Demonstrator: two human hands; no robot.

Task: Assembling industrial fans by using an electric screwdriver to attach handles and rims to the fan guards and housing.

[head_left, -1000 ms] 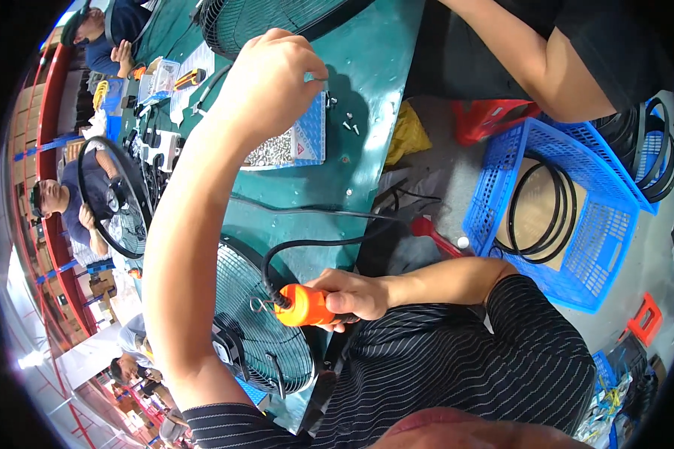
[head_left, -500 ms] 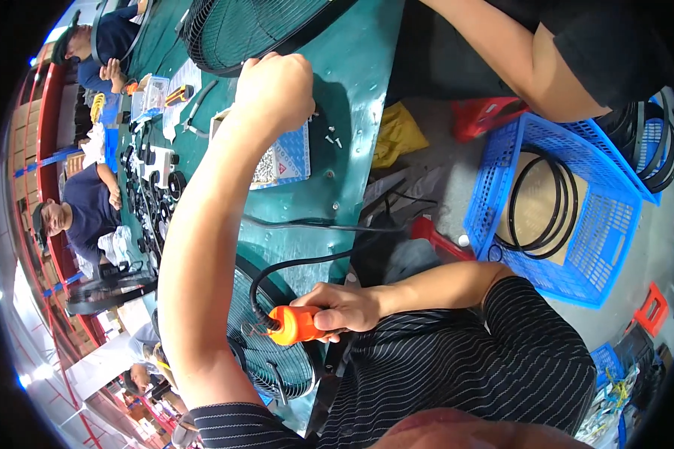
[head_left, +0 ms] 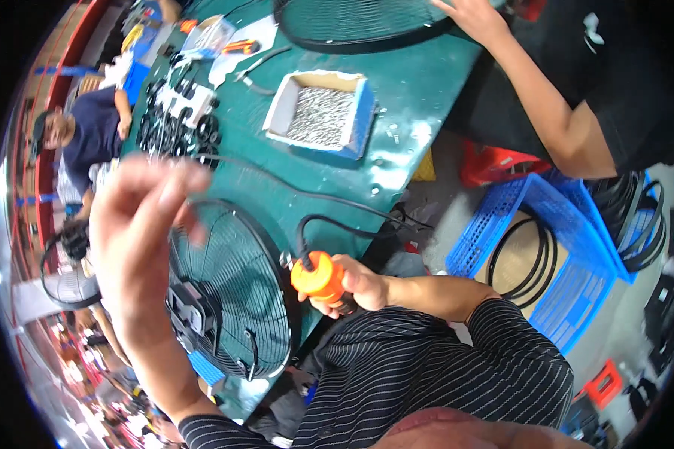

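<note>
An orange corded tool (head_left: 318, 278) is in the right hand (head_left: 356, 288), on the person's side of the box of screws (head_left: 322, 116). The right hand's fingers are closed around the tool's body, with the cable end outermost. The casing appears hard and rigid, probably moderate in weight and not especially fragile. The thick middle of the body offers the surest hold; the black cable (head_left: 302, 239), springy by its curve, may tug at it. The left hand (head_left: 138, 217) is raised to the left of the box and nearer the person. Its fingers are bent and blurred; whether they pinch anything small cannot be told. Below and left of the box lies a wire fan guard (head_left: 236, 307), likely light and springy, best taken by its black rim. Beyond the box is a second fan guard (head_left: 367, 46), with a co-worker's hand (head_left: 478, 21) at its edge. The box rests on a green table (head_left: 329, 176), smooth and glossy; a few loose screws lie just to its right. Further right, off the table, a blue crate (head_left: 588, 299) containing black rings (head_left: 492, 260) stands on a grey floor.
</note>
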